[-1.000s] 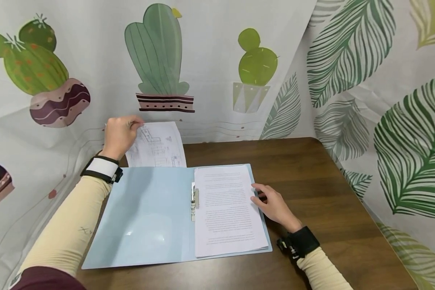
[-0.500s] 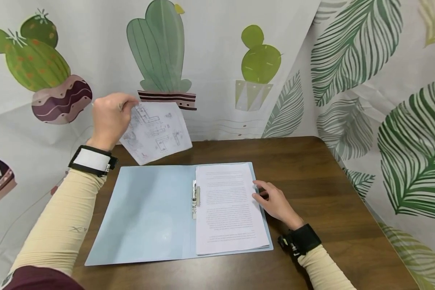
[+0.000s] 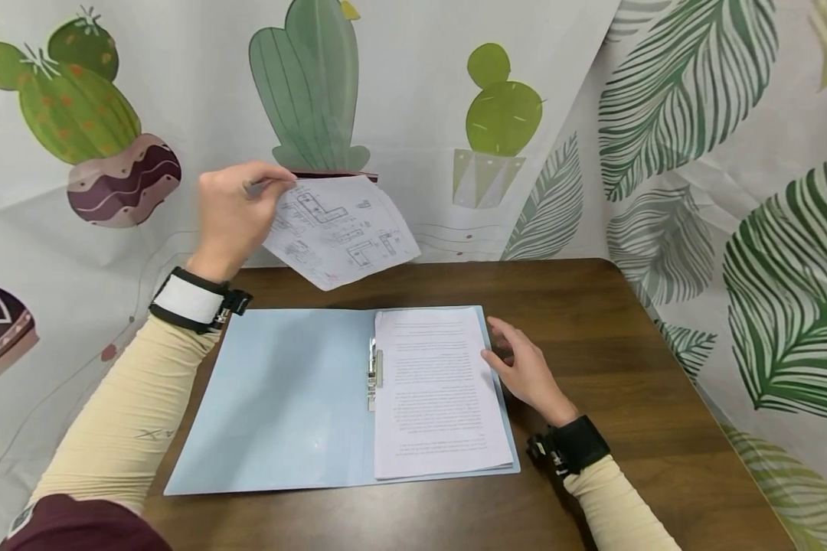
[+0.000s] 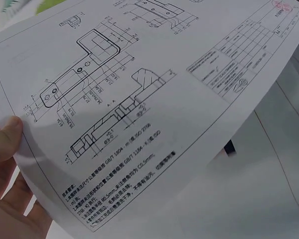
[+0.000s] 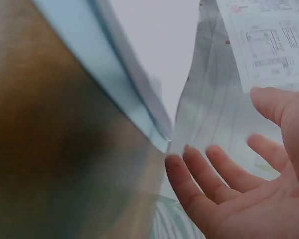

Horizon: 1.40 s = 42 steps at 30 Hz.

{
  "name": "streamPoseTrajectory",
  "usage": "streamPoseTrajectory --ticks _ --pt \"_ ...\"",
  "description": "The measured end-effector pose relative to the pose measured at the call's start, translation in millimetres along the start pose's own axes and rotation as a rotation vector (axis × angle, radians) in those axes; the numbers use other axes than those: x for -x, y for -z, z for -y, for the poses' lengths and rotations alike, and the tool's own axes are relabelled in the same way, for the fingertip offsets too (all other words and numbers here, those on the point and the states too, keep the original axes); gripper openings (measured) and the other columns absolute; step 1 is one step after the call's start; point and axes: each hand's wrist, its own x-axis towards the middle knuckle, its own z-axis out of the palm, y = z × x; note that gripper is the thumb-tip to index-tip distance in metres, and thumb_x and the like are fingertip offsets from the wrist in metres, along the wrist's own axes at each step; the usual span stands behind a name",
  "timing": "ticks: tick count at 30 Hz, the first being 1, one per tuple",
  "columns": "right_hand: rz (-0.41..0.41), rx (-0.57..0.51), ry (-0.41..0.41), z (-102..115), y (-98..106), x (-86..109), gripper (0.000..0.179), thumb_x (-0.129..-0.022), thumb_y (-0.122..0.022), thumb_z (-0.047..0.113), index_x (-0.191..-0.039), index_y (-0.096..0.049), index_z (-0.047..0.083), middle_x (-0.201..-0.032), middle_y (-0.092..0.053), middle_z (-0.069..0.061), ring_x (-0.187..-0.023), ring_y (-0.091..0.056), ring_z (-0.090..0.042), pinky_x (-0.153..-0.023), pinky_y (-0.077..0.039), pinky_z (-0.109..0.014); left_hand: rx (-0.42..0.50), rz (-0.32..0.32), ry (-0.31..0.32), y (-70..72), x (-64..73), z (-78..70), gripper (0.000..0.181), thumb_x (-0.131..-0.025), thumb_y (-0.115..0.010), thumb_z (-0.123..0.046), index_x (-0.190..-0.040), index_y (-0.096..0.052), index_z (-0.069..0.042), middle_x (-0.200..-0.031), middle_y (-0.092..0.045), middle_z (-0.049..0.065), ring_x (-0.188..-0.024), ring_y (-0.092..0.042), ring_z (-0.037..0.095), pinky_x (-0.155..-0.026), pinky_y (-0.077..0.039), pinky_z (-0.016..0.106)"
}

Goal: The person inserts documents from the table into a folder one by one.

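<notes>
My left hand (image 3: pixel 237 214) pinches a white sheet of paper (image 3: pixel 348 229) by its upper left corner. The sheet hangs tilted above the table's back edge; line drawings with dimensions and a title block show on it in the left wrist view (image 4: pixel 114 99). Below lies an open light blue folder (image 3: pixel 282 405) with a metal clip (image 3: pixel 374 367) at its spine. A stack of printed pages (image 3: pixel 434 398) covers its right side. At the folder's right edge is my right hand (image 3: pixel 527 371), its fingers spread and slightly bent, holding nothing.
A dark brown wooden table (image 3: pixel 620 367) bears the folder, with bare wood to its right. Behind it hangs a white curtain (image 3: pixel 413 92) printed with cacti; a leaf-printed one (image 3: pixel 703 191) hangs at the right.
My left hand has lifted the sheet from behind the folder, then carried it to the right. My right hand stays by the folder's right edge, its fingers now a little more spread.
</notes>
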Motion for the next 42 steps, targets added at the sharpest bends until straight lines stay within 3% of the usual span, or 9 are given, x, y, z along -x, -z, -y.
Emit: streamPoseTrajectory --ticks 4,7,15,18,22,28,37,42 --pt "-0.067 0.004 0.076 9 5 -10.8 0.075 -0.096 -0.074 0.013 -0.160 -0.034 0.009 -0.160 -0.040 -0.019 -0.142 -0.044 -0.039 -0.107 -0.043 -0.058 0.048 0.016 -0.031 -7.1 -0.2 -13.8 0.007 -0.089 -0.078 0.000 -0.085 -0.082 -0.003 -0.081 -0.078 0.008 -0.075 -0.076 0.029 -0.071 -0.039 0.007" --pt "-0.128 0.010 0.129 18 10 -20.7 0.079 -0.095 -0.075 0.013 -0.161 -0.032 0.008 -0.164 -0.034 -0.017 -0.149 -0.035 -0.036 -0.113 -0.035 -0.058 0.098 0.047 -0.040 -12.4 1.2 -21.9 0.005 -0.088 -0.079 0.000 -0.085 -0.082 -0.003 -0.082 -0.078 0.008 -0.075 -0.076 0.026 -0.070 -0.042 0.008" --pt "-0.242 -0.044 0.199 42 20 -41.1 0.080 -0.095 -0.076 0.014 -0.161 -0.031 0.010 -0.164 -0.036 -0.011 -0.149 -0.037 -0.030 -0.114 -0.034 -0.055 0.251 0.163 0.052 -26.9 4.4 -43.5 0.005 -0.089 -0.079 -0.002 -0.087 -0.082 -0.005 -0.085 -0.078 0.004 -0.074 -0.076 0.017 -0.069 -0.050 0.013" --pt "-0.256 -0.074 0.230 51 23 -43.8 0.076 -0.095 -0.076 0.013 -0.160 -0.036 0.011 -0.159 -0.045 -0.011 -0.143 -0.046 -0.031 -0.110 -0.039 -0.055 0.269 0.189 0.046 -31.3 6.1 -49.1 0.004 -0.088 -0.080 -0.001 -0.087 -0.081 -0.005 -0.086 -0.079 0.004 -0.074 -0.076 0.016 -0.069 -0.051 0.014" --pt "-0.261 -0.113 0.273 60 27 -43.8 0.064 -0.094 -0.076 0.010 -0.152 -0.049 0.013 -0.138 -0.064 -0.011 -0.122 -0.064 -0.029 -0.093 -0.052 -0.049 0.286 0.207 0.039 -34.8 8.8 -54.8 0.005 -0.088 -0.080 -0.001 -0.086 -0.082 -0.006 -0.085 -0.078 0.005 -0.075 -0.075 0.014 -0.070 -0.052 0.014" --pt "-0.297 -0.155 0.272 68 29 -40.2 0.038 -0.096 -0.074 0.010 -0.133 -0.065 0.009 -0.111 -0.076 -0.008 -0.089 -0.075 -0.021 -0.068 -0.055 -0.028 0.333 0.247 0.057 -37.7 10.9 -60.1 0.005 -0.087 -0.080 0.000 -0.088 -0.082 -0.005 -0.087 -0.079 0.006 -0.074 -0.075 0.015 -0.068 -0.053 0.016" --pt "-0.381 -0.187 0.268 69 31 -36.0 0.016 -0.095 -0.073 0.005 -0.110 -0.075 0.004 -0.096 -0.079 -0.009 -0.076 -0.076 -0.021 -0.065 -0.053 -0.015 0.348 0.263 0.076 -46.5 15.7 -60.0 0.005 -0.086 -0.082 -0.001 -0.091 -0.081 -0.003 -0.091 -0.079 0.006 -0.077 -0.076 0.015 -0.069 -0.054 0.017" --pt "-0.395 -0.188 0.251 67 34 -33.0 0.014 -0.094 -0.075 0.005 -0.107 -0.076 0.005 -0.093 -0.079 -0.008 -0.067 -0.073 -0.020 -0.059 -0.051 -0.014 0.339 0.283 0.079 -49.0 17.9 -59.0 0.007 -0.088 -0.081 -0.004 -0.095 -0.081 -0.004 -0.093 -0.079 0.005 -0.084 -0.076 0.014 -0.078 -0.059 0.031"
